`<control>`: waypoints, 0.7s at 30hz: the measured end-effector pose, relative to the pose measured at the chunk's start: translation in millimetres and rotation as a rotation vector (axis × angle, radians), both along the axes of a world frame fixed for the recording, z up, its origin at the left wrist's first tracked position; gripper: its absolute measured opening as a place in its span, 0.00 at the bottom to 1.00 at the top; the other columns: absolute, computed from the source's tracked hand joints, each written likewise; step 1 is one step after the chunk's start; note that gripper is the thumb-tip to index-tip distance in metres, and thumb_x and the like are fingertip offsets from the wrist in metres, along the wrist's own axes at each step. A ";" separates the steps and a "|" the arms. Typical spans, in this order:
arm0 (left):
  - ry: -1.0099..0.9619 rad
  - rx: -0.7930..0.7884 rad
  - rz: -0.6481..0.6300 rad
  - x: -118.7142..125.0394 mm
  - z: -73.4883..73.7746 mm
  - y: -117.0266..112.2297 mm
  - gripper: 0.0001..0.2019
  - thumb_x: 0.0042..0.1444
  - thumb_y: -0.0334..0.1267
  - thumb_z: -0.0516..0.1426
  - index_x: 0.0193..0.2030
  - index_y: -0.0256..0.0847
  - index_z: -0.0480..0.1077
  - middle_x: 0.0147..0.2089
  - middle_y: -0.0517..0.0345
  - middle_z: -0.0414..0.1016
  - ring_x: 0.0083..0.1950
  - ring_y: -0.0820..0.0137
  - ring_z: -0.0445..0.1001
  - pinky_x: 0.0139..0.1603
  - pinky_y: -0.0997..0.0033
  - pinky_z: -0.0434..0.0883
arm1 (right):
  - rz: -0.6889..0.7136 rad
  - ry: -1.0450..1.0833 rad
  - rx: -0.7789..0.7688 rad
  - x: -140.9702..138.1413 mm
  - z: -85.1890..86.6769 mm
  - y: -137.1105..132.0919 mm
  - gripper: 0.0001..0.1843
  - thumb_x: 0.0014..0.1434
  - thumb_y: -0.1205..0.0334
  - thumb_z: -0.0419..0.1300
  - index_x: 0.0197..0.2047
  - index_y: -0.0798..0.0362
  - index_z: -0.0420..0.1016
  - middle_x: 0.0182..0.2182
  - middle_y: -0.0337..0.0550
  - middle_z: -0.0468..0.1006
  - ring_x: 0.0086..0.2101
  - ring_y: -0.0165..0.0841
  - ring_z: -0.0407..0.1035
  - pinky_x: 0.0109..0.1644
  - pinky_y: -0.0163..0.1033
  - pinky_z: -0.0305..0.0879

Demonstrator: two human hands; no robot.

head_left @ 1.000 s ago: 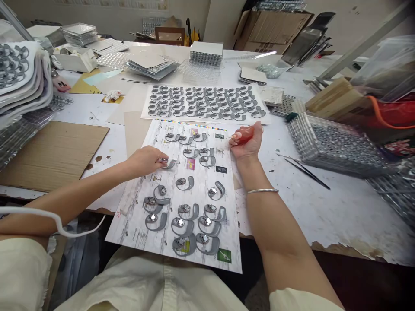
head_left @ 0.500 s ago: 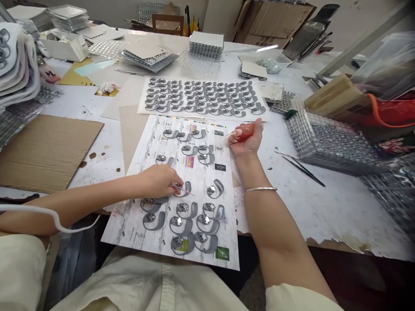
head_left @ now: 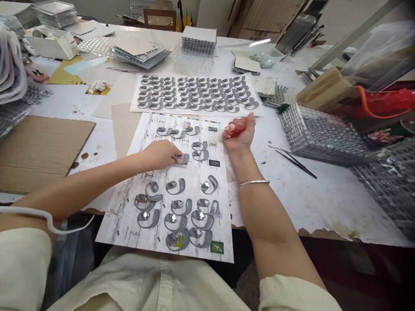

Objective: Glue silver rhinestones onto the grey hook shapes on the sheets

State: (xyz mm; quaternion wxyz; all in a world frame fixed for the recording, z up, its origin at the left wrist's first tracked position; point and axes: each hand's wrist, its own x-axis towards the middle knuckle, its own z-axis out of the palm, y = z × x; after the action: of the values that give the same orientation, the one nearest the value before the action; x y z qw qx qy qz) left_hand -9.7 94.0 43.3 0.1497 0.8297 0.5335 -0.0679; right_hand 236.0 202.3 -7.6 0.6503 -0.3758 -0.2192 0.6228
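Bright, even light falls across the desk point(head_left: 324, 203), leaving only faint shadows beneath the left hand point(head_left: 158, 155). Small glints shine off the plastic trays point(head_left: 320, 138) at right; the wide lens bends the edges.

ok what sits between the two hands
In the head view, a printed sheet runs between the left hand and right hand, with two gray curved pieces lying on it.

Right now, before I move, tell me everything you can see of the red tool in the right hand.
The red tool is a short, glossy orange-red handle, perhaps plastic, mostly wrapped by the right hand. It lies roughly level, just beyond the top right edge of the printed sheet. A thin tip may show at its left end, but it is too small to tell.
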 end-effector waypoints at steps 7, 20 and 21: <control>-0.119 -0.068 -0.076 -6.0 18.2 -55.1 0.14 0.59 0.39 0.56 0.52 0.46 0.73 0.45 0.56 0.78 0.45 0.64 0.75 0.44 0.70 0.69 | 0.026 0.044 -0.023 -2.3 4.0 -3.2 0.27 0.59 0.38 0.49 0.19 0.49 0.56 0.11 0.32 0.59 0.12 0.23 0.52 0.10 0.29 0.45; -0.246 -0.066 0.125 -49.6 2.5 -88.2 0.15 0.54 0.42 0.62 0.47 0.39 0.76 0.41 0.54 0.79 0.40 0.66 0.76 0.38 0.74 0.67 | -0.033 -0.029 -0.042 -10.6 15.0 -8.5 0.33 0.63 0.40 0.37 0.17 0.54 0.57 0.11 0.32 0.57 0.11 0.21 0.54 0.12 0.27 0.46; -0.249 -0.078 0.132 -49.5 0.0 -86.6 0.15 0.54 0.43 0.62 0.47 0.40 0.76 0.41 0.54 0.79 0.40 0.66 0.75 0.38 0.73 0.67 | -0.038 -0.027 -0.043 -11.0 15.8 -9.2 0.33 0.63 0.40 0.37 0.17 0.54 0.58 0.11 0.32 0.57 0.11 0.21 0.54 0.12 0.27 0.46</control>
State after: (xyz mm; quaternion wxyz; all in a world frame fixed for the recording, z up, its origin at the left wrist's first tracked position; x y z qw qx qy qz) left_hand -59.3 7.5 43.3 0.2511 0.7885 0.5609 0.0250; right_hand 225.0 193.2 8.2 0.6505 -0.4023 -0.2073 0.6100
